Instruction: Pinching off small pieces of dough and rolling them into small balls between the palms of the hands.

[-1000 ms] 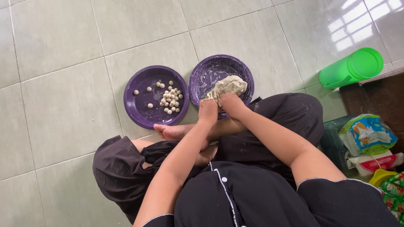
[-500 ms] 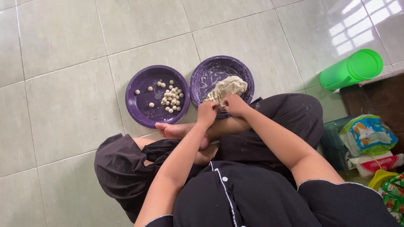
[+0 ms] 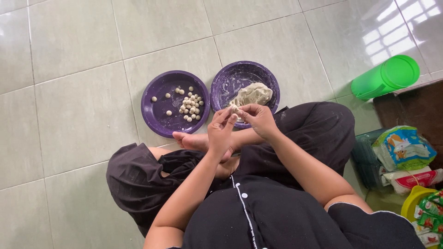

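Head view: I see my left hand (image 3: 221, 129) and right hand (image 3: 258, 117) pinching one small dough piece (image 3: 234, 109) between their fingertips, above the near rim of one of two purple plates (image 3: 221, 87). That plate holds one dough lump (image 3: 253, 94); the other (image 3: 157, 115) holds roughly twenty dough balls (image 3: 190, 105).

You see two purple plates at frame centre: the left plate (image 3: 159, 110) holds small cream balls (image 3: 190, 105), the right plate (image 3: 230, 79) an off-white dough lump (image 3: 253, 93). The floor (image 3: 83, 50) is pale green tile. At upper right lies a bright green jug (image 3: 385, 77). Your clothes (image 3: 277, 216) are black.
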